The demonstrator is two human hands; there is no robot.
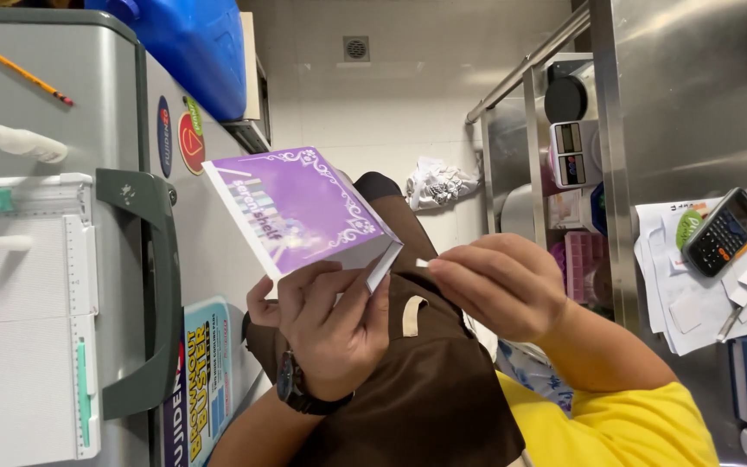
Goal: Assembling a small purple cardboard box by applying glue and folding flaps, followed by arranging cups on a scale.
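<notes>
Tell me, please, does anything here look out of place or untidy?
Yes. A crumpled white wad lies on the pale floor beside the steel rack, and the loose white papers under the black calculator are fanned out askew.

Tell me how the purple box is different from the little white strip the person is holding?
The purple box is big and colourful with white swirly patterns; the white strip is tiny and plain. The left hand wraps around the box from below, while the right hand just pinches the strip between fingertips. Both are held up in the air, close to each other.
</notes>
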